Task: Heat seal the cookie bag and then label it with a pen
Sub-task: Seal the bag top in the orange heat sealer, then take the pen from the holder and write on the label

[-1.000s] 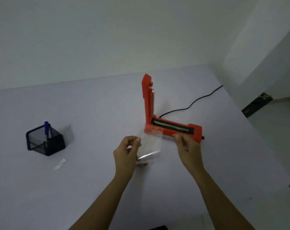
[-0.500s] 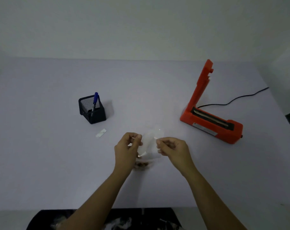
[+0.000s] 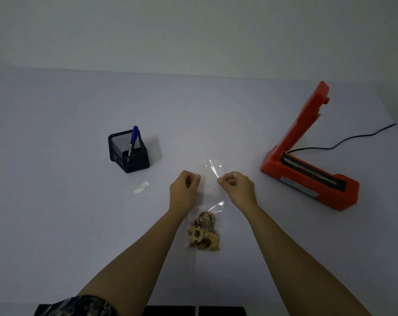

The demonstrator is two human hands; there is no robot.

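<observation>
A clear plastic cookie bag lies flat on the white table, with several cookies at its near end. My left hand pinches the bag's left edge and my right hand pinches its right edge, both near the bag's far part. The orange heat sealer stands to the right with its arm raised upright. A blue pen stands in a black mesh pen holder to the left. A small white label lies in front of the holder.
A black power cord runs from the sealer toward the table's far right edge. The wall rises behind the table. A dark patterned cloth shows at the bottom left, by my left arm.
Both hands brought the bag away from the sealer and laid it on the table in front of me. My view swung left, so the sealer now sits at the right.
</observation>
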